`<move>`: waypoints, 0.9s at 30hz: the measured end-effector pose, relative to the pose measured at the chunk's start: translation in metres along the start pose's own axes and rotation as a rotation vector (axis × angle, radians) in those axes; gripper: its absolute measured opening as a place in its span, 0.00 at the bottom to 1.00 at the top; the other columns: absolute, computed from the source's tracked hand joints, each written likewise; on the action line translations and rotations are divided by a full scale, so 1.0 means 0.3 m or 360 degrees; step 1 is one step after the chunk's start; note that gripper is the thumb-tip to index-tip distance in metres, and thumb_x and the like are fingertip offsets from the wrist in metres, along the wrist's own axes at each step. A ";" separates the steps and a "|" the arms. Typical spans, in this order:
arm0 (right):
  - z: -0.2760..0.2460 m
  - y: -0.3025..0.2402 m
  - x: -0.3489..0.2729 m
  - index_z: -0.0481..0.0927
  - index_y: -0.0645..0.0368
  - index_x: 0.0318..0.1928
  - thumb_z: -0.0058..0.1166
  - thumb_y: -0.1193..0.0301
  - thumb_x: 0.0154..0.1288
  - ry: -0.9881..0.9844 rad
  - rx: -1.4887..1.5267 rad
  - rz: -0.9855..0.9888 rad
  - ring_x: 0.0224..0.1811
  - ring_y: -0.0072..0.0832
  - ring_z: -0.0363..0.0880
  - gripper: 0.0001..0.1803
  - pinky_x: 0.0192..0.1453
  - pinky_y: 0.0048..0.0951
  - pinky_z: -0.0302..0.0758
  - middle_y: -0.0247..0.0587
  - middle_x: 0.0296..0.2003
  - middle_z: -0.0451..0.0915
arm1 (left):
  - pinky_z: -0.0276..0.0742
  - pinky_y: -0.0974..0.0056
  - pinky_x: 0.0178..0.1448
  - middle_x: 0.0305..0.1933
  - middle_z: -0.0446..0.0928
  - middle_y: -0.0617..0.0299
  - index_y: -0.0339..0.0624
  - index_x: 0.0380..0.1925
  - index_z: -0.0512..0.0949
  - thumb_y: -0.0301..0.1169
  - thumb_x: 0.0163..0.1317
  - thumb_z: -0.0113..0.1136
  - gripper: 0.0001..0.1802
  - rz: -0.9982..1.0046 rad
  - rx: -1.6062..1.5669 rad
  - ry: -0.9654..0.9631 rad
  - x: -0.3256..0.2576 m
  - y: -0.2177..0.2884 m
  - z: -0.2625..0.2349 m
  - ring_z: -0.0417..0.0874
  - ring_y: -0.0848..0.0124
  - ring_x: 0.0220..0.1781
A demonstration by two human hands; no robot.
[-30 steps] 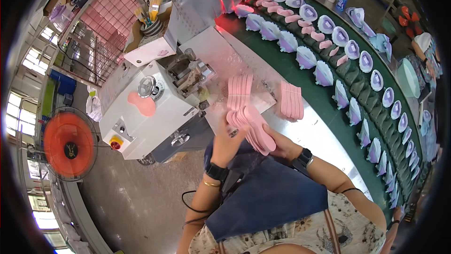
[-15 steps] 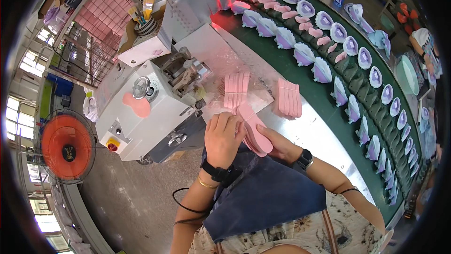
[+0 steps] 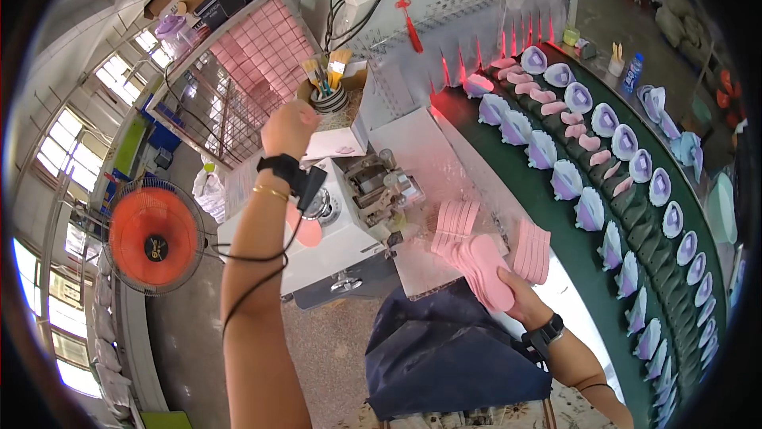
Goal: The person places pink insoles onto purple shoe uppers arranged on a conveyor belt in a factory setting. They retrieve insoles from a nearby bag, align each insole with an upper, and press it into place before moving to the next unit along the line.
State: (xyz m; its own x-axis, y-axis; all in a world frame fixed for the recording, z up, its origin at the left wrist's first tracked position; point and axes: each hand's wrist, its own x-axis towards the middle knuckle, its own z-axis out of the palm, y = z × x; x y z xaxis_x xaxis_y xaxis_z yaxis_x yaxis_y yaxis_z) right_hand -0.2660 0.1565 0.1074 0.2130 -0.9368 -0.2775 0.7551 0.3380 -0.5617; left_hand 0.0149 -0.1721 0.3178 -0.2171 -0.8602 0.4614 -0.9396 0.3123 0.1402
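Observation:
With its fingers curled, my left hand (image 3: 289, 126) is raised at the left side of an open cardboard box (image 3: 333, 143). Whatever its fingertips may hold is hidden. Inside the box stands a round holder (image 3: 329, 101) with several brushes (image 3: 340, 68). My right hand (image 3: 525, 302) grips a stack of pink insoles (image 3: 487, 270) from its right side, low over the work surface. Just beyond lies a row of pink insole pieces (image 3: 455, 227), touching or overlapped by the held stack. Another pink stack (image 3: 532, 251) lies to its right.
A white machine (image 3: 341, 215) with metal rollers stands at centre left, one pink insole on top. Along the right, a green conveyor (image 3: 520, 155) carries purple-and-white shoe pieces (image 3: 589, 209) and pink ones. An orange fan (image 3: 155, 246) stands far left. A dark apron (image 3: 452, 357) covers my lap.
My left hand has left the insole stack and moved up and left to the brush box. My right hand still holds the stack. The whole view has shifted.

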 end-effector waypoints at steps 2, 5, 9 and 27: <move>0.006 -0.007 -0.017 0.58 0.65 0.67 0.50 0.56 0.69 0.0104 0.0024 -0.0128 0.58 0.27 0.72 0.35 0.63 0.28 0.69 0.42 0.60 0.70 | 0.77 0.54 0.41 0.31 0.82 0.58 0.51 0.28 0.82 0.38 0.56 0.57 0.07 0.0033 0.0113 -0.0164 0.060 -0.081 0.047 0.82 0.55 0.38; -0.044 0.011 -0.030 0.58 0.63 0.66 0.51 0.58 0.69 0.0116 0.0131 -0.0165 0.60 0.30 0.71 0.33 0.65 0.32 0.68 0.43 0.61 0.69 | 0.76 0.54 0.44 0.36 0.81 0.56 0.51 0.30 0.83 0.37 0.58 0.53 0.09 0.0223 0.0112 -0.0086 0.079 -0.174 0.114 0.81 0.55 0.41; -0.077 0.018 -0.037 0.60 0.63 0.65 0.51 0.57 0.68 0.0178 0.0102 -0.0095 0.58 0.29 0.72 0.33 0.62 0.30 0.69 0.41 0.58 0.71 | 0.75 0.53 0.46 0.38 0.80 0.56 0.53 0.31 0.83 0.37 0.57 0.54 0.09 0.0266 -0.0147 -0.0163 0.092 -0.183 0.123 0.81 0.53 0.42; -0.008 0.070 -0.039 0.64 0.64 0.63 0.50 0.56 0.69 0.0216 0.0047 0.0065 0.53 0.25 0.75 0.31 0.58 0.27 0.71 0.40 0.53 0.74 | 0.77 0.63 0.32 0.35 0.83 0.51 0.46 0.52 0.77 0.35 0.61 0.51 0.19 0.0000 -0.0611 -0.0394 0.210 -0.301 0.156 0.82 0.67 0.27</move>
State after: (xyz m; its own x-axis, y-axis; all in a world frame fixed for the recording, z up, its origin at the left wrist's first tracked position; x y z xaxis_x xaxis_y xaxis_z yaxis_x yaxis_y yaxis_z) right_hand -0.2540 0.1747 0.0970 0.1595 -0.9008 -0.4038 0.7660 0.3710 -0.5250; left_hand 0.0736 -0.2732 0.2932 -0.3177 -0.9162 0.2444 -0.7837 0.3988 0.4763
